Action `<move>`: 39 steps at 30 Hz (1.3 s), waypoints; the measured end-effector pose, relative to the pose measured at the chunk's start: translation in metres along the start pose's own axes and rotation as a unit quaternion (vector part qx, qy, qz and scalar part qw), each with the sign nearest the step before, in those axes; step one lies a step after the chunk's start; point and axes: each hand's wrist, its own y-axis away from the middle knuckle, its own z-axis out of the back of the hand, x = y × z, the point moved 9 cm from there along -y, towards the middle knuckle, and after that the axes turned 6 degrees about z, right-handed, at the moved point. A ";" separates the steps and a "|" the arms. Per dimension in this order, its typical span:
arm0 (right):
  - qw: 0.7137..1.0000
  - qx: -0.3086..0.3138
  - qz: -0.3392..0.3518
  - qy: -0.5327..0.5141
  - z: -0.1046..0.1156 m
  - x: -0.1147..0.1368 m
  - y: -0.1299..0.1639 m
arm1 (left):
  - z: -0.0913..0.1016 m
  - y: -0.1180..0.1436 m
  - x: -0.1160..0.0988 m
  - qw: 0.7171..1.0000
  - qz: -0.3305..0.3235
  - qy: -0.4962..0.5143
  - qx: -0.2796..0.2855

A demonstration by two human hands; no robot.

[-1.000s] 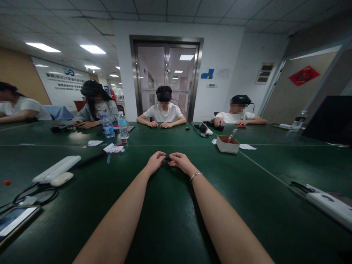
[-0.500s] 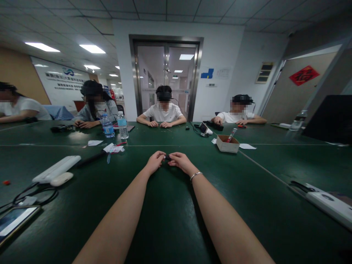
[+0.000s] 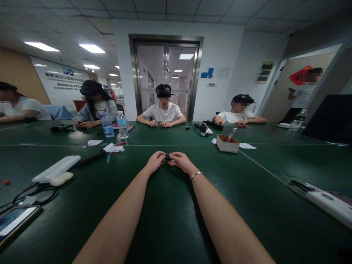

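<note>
Both my arms reach forward over the green table [image 3: 165, 205], and my hands meet near its middle. A small dark object [image 3: 167, 157] lies between my fingertips; it is too small for me to tell its kind. My left hand [image 3: 156, 161] pinches its left end with thumb and fingers. From the other side, my right hand [image 3: 180, 161], with a silver bracelet [image 3: 196, 175] at the wrist, grips the right end. My fingers cover most of the object.
Left of my arms lie a white power strip [image 3: 57, 169], a white mouse [image 3: 62, 179], cables and a phone [image 3: 18, 222]. Ahead stand water bottles [image 3: 122, 125] and a small open box [image 3: 228, 143]. Another white strip [image 3: 328, 201] lies right. Several people with headsets sit across the table.
My hands keep nearly the same place and grip; the silvery part seen at the object's left end now looks dark. A person has appeared by the door at the far right.
</note>
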 end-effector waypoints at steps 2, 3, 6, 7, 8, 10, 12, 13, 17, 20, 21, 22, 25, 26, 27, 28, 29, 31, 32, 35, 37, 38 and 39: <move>1.000 0.003 0.002 -0.003 0.000 0.000 0.000 | 0.000 0.000 0.000 1.000 0.001 -0.004 0.000; 1.000 0.004 0.003 -0.004 0.000 0.000 -0.001 | 0.000 0.000 0.001 1.000 0.002 -0.006 -0.001; 1.000 0.005 0.003 -0.002 0.000 0.000 0.000 | 0.000 0.001 0.000 1.000 0.003 -0.010 0.000; 1.000 0.005 0.003 -0.001 0.000 0.000 0.000 | 0.000 0.001 0.000 1.000 0.003 -0.009 -0.001; 1.000 0.004 0.003 -0.001 0.000 0.000 0.000 | 0.000 0.001 0.000 1.000 0.002 -0.007 0.000; 1.000 0.004 0.002 -0.003 -0.001 0.001 0.001 | 0.000 0.000 0.000 1.000 0.001 -0.006 0.002; 1.000 0.005 0.002 -0.003 -0.001 0.001 0.001 | -0.001 0.000 0.001 1.000 0.003 -0.010 0.005; 1.000 0.005 0.002 -0.003 -0.001 0.001 0.001 | -0.001 0.000 0.002 1.000 0.005 -0.012 0.005; 1.000 0.004 -0.001 -0.002 -0.001 0.000 0.000 | 0.001 -0.001 0.002 1.000 0.010 -0.008 -0.002; 1.000 0.006 -0.002 -0.001 0.000 0.000 0.000 | 0.000 0.000 0.000 1.000 0.007 -0.011 0.002; 1.000 0.005 -0.002 -0.001 0.000 -0.001 0.000 | 0.000 0.001 0.000 1.000 0.006 -0.013 0.001; 1.000 0.004 -0.001 0.000 0.000 0.000 0.000 | 0.000 0.001 -0.001 1.000 0.005 -0.015 0.000; 1.000 0.002 0.002 -0.002 -0.001 0.001 0.000 | 0.001 0.000 0.001 1.000 0.011 -0.014 -0.008; 1.000 0.001 0.002 -0.002 -0.001 0.001 0.001 | 0.001 0.000 0.001 1.000 0.012 -0.015 -0.009; 1.000 0.001 0.002 -0.001 -0.001 0.002 0.001 | 0.001 0.000 0.001 1.000 0.011 -0.017 -0.007; 1.000 0.000 0.001 0.000 -0.002 0.002 0.002 | 0.000 0.000 0.000 1.000 0.009 -0.019 -0.004; 1.000 0.000 0.000 0.003 -0.002 0.003 0.002 | 0.000 0.000 0.000 1.000 0.009 -0.020 -0.002; 1.000 -0.002 -0.001 0.006 -0.002 0.003 0.002 | 0.000 0.001 0.001 1.000 0.012 -0.020 -0.003; 1.000 -0.002 -0.001 0.006 -0.002 0.003 0.003 | 0.000 0.001 0.001 1.000 0.014 -0.019 -0.005; 1.000 0.001 0.000 0.003 -0.002 0.003 0.003 | 0.000 0.001 0.001 1.000 0.020 -0.017 -0.003; 1.000 0.005 0.001 -0.002 -0.002 0.003 0.003 | 0.000 0.002 0.000 1.000 0.015 -0.016 0.002; 1.000 0.005 0.001 -0.004 -0.003 0.003 0.003 | 0.000 0.002 0.000 1.000 0.012 -0.016 0.001; 1.000 0.004 0.001 -0.005 -0.002 0.003 0.003 | 0.000 0.002 -0.001 1.000 0.010 -0.016 -0.001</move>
